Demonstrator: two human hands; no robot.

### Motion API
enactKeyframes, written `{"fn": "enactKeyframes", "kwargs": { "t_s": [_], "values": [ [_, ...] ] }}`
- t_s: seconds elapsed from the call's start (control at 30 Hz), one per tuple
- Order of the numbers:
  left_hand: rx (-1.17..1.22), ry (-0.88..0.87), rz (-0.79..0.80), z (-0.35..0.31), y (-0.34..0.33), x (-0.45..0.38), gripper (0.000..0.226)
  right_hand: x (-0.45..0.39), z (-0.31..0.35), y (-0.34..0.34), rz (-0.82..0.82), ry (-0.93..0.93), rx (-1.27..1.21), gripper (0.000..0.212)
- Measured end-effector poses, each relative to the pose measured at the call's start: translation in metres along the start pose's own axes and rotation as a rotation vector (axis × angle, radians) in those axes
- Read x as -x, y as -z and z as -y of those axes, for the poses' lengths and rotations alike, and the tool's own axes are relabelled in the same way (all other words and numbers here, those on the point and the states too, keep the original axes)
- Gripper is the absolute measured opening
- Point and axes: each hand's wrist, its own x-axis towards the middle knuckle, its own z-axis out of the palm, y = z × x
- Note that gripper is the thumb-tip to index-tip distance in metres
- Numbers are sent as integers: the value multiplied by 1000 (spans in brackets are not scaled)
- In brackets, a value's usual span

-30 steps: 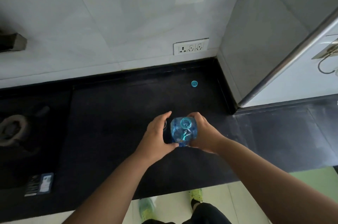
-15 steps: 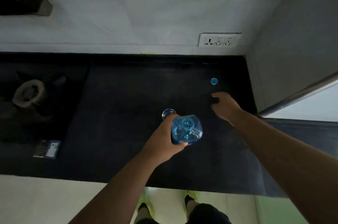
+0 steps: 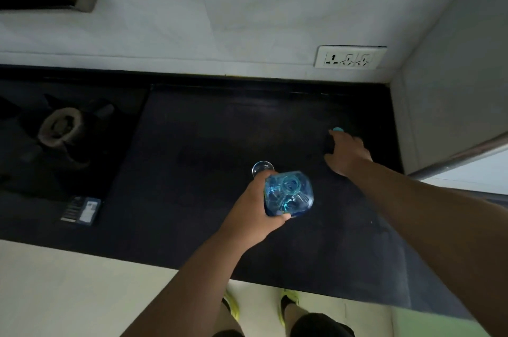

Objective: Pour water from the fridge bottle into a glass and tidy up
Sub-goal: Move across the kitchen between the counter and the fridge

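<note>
A blue transparent water bottle point(image 3: 288, 193) stands upright on the black counter point(image 3: 192, 149), its mouth uncapped. My left hand point(image 3: 255, 207) grips its left side. A clear glass point(image 3: 262, 167) stands just behind that hand, only its rim showing. The small blue cap point(image 3: 338, 129) lies further back on the right. My right hand point(image 3: 346, 154) stretches toward it with fingers extended, the fingertips at the cap's near edge and partly covering it.
A gas burner point(image 3: 59, 127) sits on the counter's left part, with a small dark packet point(image 3: 82, 210) near the front edge. A wall socket point(image 3: 350, 57) is at the back right. A metal bar point(image 3: 467, 155) crosses the right edge by the grey side wall.
My right hand has left the bottle and moved back and to the right until its fingertips reached the cap. My left hand keeps hold of the bottle. The camera has tilted further down.
</note>
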Motion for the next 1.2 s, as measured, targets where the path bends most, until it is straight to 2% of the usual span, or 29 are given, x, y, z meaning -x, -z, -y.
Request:
{"fn": "enactKeyframes", "kwargs": {
  "t_s": [0.17,0.23,0.33,0.47,0.57,0.7,0.77,0.9,1.1,1.2],
  "values": [
    [10,11,2,3,-2,-1,86,18,-9,-10,-125,58,-28,55],
    [26,20,-8,2,-3,-1,85,24,-12,-18,-103,49,-82,51],
    [38,19,-28,0,-4,2,80,40,-14,-31,-46,93,-53,33],
    [81,49,-86,-3,-10,7,77,69,-15,-55,-63,126,-119,33],
    [103,74,-91,-8,-10,8,75,90,-10,-51,-122,114,-293,30],
    [107,25,-94,-25,-6,19,76,121,6,-19,-216,49,-605,23],
    [137,-17,-138,-37,-4,28,79,140,15,4,-252,83,-749,21],
    [242,-109,-212,-70,18,51,76,193,36,71,-369,239,-956,20],
    [236,-241,-152,-123,75,84,73,286,91,156,-387,497,-1339,26],
    [167,-283,-103,-142,105,98,74,323,121,171,-387,612,-1320,26]
  ]
}}
